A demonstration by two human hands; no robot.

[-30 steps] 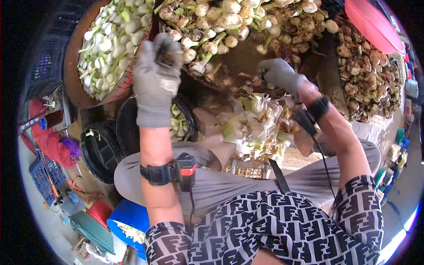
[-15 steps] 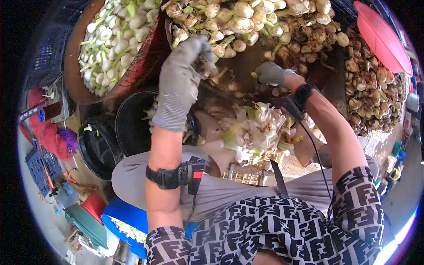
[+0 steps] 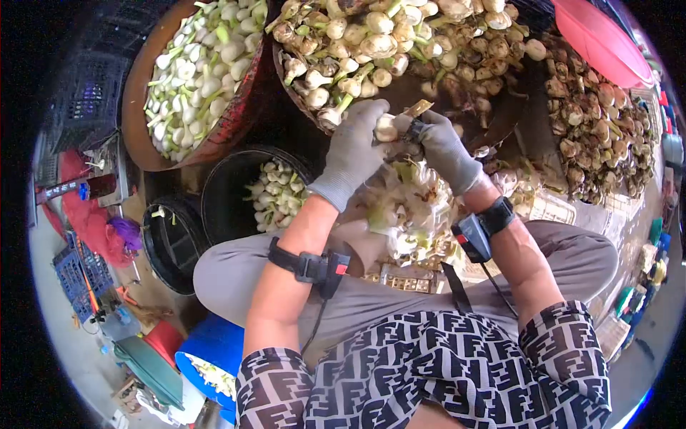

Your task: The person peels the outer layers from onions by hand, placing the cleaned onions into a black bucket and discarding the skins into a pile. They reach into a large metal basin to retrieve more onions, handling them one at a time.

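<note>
My left hand [image 3: 356,151], in a grey glove, is closed round a whitish garlic bulb [image 3: 386,129]. Close beside it, my gloved right hand [image 3: 450,154] grips a small tool [image 3: 420,109] with a dark body and a flat brass-coloured end, right at the bulb. Both hands meet over a heap of peeled-off garlic skins [image 3: 411,207] in front of my lap. Just beyond them stands a wide round pan [image 3: 511,129] of unpeeled garlic bulbs [image 3: 379,46], their stems cut short.
Cleaned white bulbs fill a large reddish tub [image 3: 136,107] at upper left. A black bucket [image 3: 218,193] holds more bulbs; another black tub [image 3: 168,247] stands beside it. At right are piled dirty bulbs [image 3: 600,136] and a pink basin [image 3: 607,43]. A blue barrel [image 3: 207,343] stands lower left.
My left hand has come from the pan's edge down and right, now with a bulb in it. The right hand has turned and drawn close to it, the tool now showing.
</note>
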